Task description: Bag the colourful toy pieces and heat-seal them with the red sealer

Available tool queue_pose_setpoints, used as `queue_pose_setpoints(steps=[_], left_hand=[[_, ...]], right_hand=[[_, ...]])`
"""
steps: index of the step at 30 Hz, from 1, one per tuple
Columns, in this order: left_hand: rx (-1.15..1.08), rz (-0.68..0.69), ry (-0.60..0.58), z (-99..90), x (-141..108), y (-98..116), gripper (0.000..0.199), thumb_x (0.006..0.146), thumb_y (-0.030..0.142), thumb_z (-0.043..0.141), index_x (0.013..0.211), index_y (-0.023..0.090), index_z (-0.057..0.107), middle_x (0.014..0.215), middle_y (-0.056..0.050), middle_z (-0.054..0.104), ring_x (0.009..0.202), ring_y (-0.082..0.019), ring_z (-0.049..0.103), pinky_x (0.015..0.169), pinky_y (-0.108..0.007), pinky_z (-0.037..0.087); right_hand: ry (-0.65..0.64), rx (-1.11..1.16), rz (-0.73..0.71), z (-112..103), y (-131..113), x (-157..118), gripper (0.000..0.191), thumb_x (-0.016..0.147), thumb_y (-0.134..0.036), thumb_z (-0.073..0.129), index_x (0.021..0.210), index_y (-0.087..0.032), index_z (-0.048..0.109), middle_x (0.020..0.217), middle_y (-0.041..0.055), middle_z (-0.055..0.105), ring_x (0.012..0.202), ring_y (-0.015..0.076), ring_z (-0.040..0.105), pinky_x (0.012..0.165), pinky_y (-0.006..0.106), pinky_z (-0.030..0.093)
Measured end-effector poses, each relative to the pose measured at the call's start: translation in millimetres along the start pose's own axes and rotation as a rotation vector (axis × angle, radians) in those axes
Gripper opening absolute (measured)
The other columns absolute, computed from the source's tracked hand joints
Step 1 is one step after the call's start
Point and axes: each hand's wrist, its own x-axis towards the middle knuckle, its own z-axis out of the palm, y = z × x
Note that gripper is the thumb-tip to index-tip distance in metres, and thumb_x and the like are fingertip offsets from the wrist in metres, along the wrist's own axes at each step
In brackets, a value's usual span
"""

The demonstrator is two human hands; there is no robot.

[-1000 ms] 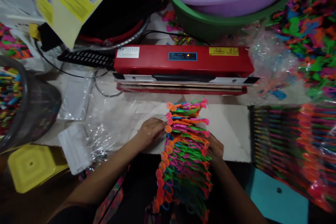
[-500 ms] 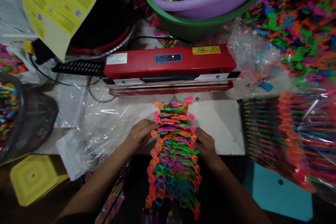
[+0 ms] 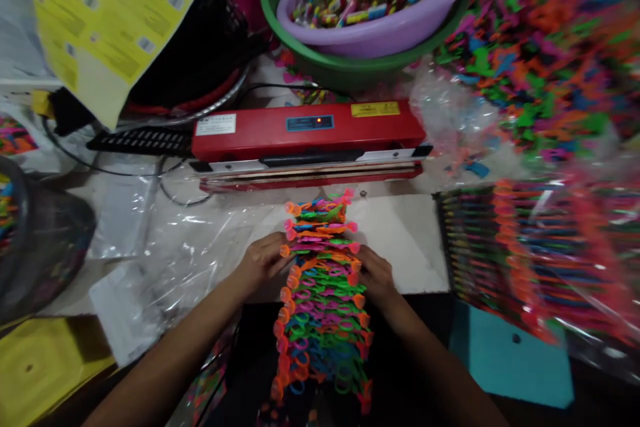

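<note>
A long stack of colourful plastic toys (image 3: 327, 287) with round orange and pink ends runs from the table edge down toward my lap. My left hand (image 3: 263, 260) is closed at the stack's left side, its fingertips against the toys near the upper part. On the opposite side my right hand (image 3: 377, 273) holds the same stack, its fingers partly hidden behind the round ends. Just beyond the stack lies a red sealing machine (image 3: 305, 137) with a small orange light lit.
Behind the machine, a purple basin (image 3: 345, 40) of small packets sits in a green basin (image 3: 270, 7). Loose toys (image 3: 540, 67) are heaped back right. Bagged toy rows (image 3: 550, 247) lie right, clear plastic (image 3: 200, 247) left. Stools (image 3: 515, 353) stand below the table's edge.
The view has shifted, so the machine, basins and bagged rows appear further left and a little lower. Both hands stay at the sides of the stack.
</note>
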Motion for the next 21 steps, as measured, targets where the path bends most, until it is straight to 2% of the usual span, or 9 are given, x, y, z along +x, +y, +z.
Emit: queue_pose_setpoints(steps=[3, 5, 7, 9, 11, 13, 17, 19, 21], left_hand=[[-0.004, -0.084, 0.004, 0.0, -1.2, 1.7, 0.014, 0.085, 0.023, 0.050, 0.081, 0.018, 0.062, 0.072, -0.003, 0.067, 0.063, -0.012, 0.064, 0.056, -0.019, 0.051], [-0.010, -0.173, -0.020, -1.2, -2.9, 2.1, 0.019, 0.085, 0.029, 0.048, 0.084, 0.018, 0.064, 0.078, -0.004, 0.070, 0.066, -0.014, 0.065, 0.058, -0.020, 0.052], [-0.027, -0.281, -0.107, -6.4, -3.8, 2.8, 0.025, 0.085, 0.035, 0.046, 0.087, 0.018, 0.064, 0.079, -0.004, 0.071, 0.069, -0.015, 0.067, 0.060, -0.021, 0.052], [-0.010, -0.386, -0.173, -16.1, -3.8, 5.4, 0.032, 0.084, 0.042, 0.045, 0.092, 0.018, 0.064, 0.080, -0.004, 0.071, 0.067, -0.016, 0.067, 0.057, -0.020, 0.051], [0.053, -0.464, -0.160, -28.4, -3.7, 11.0, 0.036, 0.082, 0.047, 0.046, 0.096, 0.019, 0.063, 0.083, -0.004, 0.072, 0.056, -0.014, 0.065, 0.050, -0.019, 0.049], [0.114, -0.509, -0.100, -39.7, -4.6, 20.0, 0.036, 0.080, 0.049, 0.048, 0.098, 0.021, 0.063, 0.089, -0.002, 0.071, 0.051, -0.012, 0.062, 0.044, -0.017, 0.047], [0.178, -0.489, 0.010, -47.8, -6.2, 41.7, 0.035, 0.081, 0.047, 0.050, 0.107, 0.026, 0.060, 0.099, 0.000, 0.069, 0.070, -0.013, 0.067, 0.042, -0.015, 0.047], [0.244, -0.392, 0.109, -45.2, -4.7, 48.3, 0.033, 0.083, 0.040, 0.052, 0.112, 0.026, 0.057, 0.104, -0.001, 0.067, 0.081, -0.016, 0.066, 0.054, -0.019, 0.052], [0.319, -0.256, 0.243, -41.9, -3.2, 48.4, 0.035, 0.082, 0.031, 0.054, 0.117, 0.026, 0.054, 0.107, -0.004, 0.065, 0.093, -0.020, 0.063, 0.076, -0.029, 0.054]], right_hand=[[-0.111, 0.013, 0.019, -13.8, -6.2, 14.6, 0.016, 0.086, -0.028, 0.051, 0.092, -0.020, 0.064, 0.084, 0.0039, 0.068, 0.076, 0.0122, 0.065, 0.067, 0.022, 0.054], [-0.105, 0.038, 0.138, -30.8, -8.7, 31.5, 0.016, 0.085, -0.028, 0.051, 0.089, -0.019, 0.064, 0.084, 0.0041, 0.068, 0.076, 0.0115, 0.065, 0.067, 0.021, 0.053], [0.082, 0.029, 0.263, -51.6, -5.8, 52.4, 0.018, 0.086, -0.028, 0.049, 0.091, -0.017, 0.063, 0.084, 0.0048, 0.068, 0.077, 0.0118, 0.065, 0.070, 0.022, 0.053], [0.292, -0.081, 0.340, -73.5, 4.8, 73.6, 0.020, 0.084, -0.026, 0.048, 0.093, -0.015, 0.062, 0.088, 0.0065, 0.068, 0.082, 0.0139, 0.064, 0.076, 0.027, 0.052], [0.362, -0.277, 0.413, -94.1, 21.0, 89.5, 0.020, 0.079, -0.020, 0.051, 0.093, -0.014, 0.063, 0.095, 0.0097, 0.067, 0.091, 0.0180, 0.062, 0.086, 0.033, 0.049], [0.360, -0.454, 0.505, -110.8, 37.7, 96.0, 0.024, 0.074, -0.014, 0.050, 0.095, -0.011, 0.064, 0.102, 0.0128, 0.065, 0.099, 0.0213, 0.059, 0.093, 0.037, 0.044], [0.374, -0.546, 0.586, -125.0, 57.1, 88.7, 0.031, 0.075, -0.011, 0.042, 0.097, -0.011, 0.064, 0.103, 0.0128, 0.065, 0.100, 0.0211, 0.059, 0.094, 0.037, 0.043], [0.399, -0.515, 0.532, -124.5, 59.3, 89.8, 0.035, 0.075, -0.011, 0.039, 0.101, -0.013, 0.063, 0.104, 0.0111, 0.065, 0.100, 0.0198, 0.059, 0.093, 0.036, 0.044], [0.468, -0.510, 0.464, -123.4, 60.8, 102.8, 0.042, 0.075, -0.011, 0.038, 0.113, -0.012, 0.057, 0.114, 0.0118, 0.061, 0.108, 0.0196, 0.055, 0.096, 0.036, 0.042]])
